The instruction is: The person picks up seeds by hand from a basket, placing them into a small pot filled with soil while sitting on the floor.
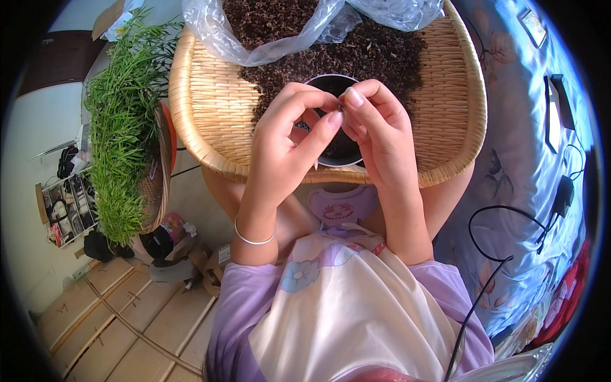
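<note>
My left hand (pixel 286 134) and my right hand (pixel 385 130) meet fingertip to fingertip above a dark round bowl with a pale rim (pixel 344 164). Thumb and fingers of each hand are pinched together. A tiny dark bit seems to sit between the tips, too small to name. Some dark contents show inside the bowl, mostly covered by my hands. The bowl stands in a woven wicker tray (pixel 449 95) resting across my legs. Behind and around it spreads a heap of small, dry, reddish-brown clusters (pixel 382 54), much like dried peppercorns.
A clear plastic bag (pixel 251 52) holding more clusters lies open at the tray's far side. Leafy green stalks (pixel 121 127) stand at the left, above flattened cardboard (pixel 127 312). On the right are a blue patterned cloth (pixel 503 165) and a black cable (pixel 490 258).
</note>
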